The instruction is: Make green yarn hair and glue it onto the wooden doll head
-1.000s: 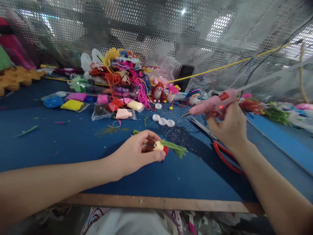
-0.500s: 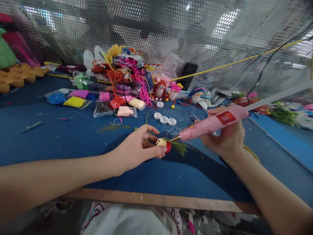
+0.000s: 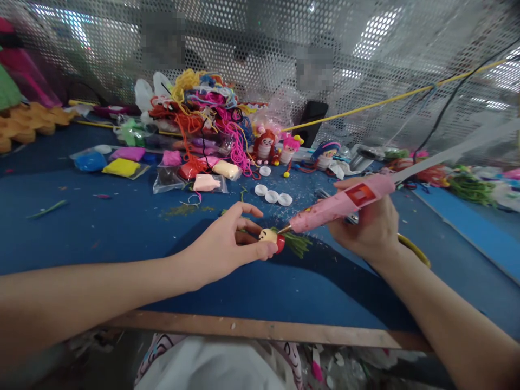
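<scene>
My left hand (image 3: 233, 244) pinches a small doll head (image 3: 268, 235), cream-coloured with a drawn face and a red band. Green strands (image 3: 297, 244) spread from its right side over the blue table. My right hand (image 3: 368, 227) is wrapped round a pink glue gun (image 3: 333, 208) with a long white glue stick in its back. The gun's metal tip points down to the left and meets the head where the strands begin, beside the red band; whether it touches cannot be made out.
Behind my hands lie white caps (image 3: 272, 196), bags of coloured clay (image 3: 122, 168), a yarn pile (image 3: 207, 103) and yarn-haired dolls (image 3: 265, 146). A phone (image 3: 312, 122) leans on the mesh. Green yarn (image 3: 471, 187) lies at the right. A wooden edge (image 3: 244, 326) borders the table.
The glue gun and my right hand have moved slightly left, bringing the tip from over the green strands closer to the cream head. My left hand keeps its hold.
</scene>
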The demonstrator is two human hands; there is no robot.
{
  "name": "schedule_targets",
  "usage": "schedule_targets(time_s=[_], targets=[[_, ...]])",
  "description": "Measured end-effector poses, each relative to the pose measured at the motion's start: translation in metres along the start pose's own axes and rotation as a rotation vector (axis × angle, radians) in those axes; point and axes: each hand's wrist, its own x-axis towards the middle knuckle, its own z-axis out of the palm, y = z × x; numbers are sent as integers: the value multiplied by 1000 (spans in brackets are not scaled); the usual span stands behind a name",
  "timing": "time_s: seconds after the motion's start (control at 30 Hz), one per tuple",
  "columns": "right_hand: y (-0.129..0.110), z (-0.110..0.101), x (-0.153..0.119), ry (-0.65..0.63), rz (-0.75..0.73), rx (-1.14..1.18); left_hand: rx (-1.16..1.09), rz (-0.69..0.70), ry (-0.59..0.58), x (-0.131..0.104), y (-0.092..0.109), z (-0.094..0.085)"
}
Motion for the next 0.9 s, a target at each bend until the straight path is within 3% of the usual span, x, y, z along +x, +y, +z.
schedule_targets(time_s=[0.9], targets=[[4,0,1,-40,-11,-50,-20,-9,-5,1,-2,-1]])
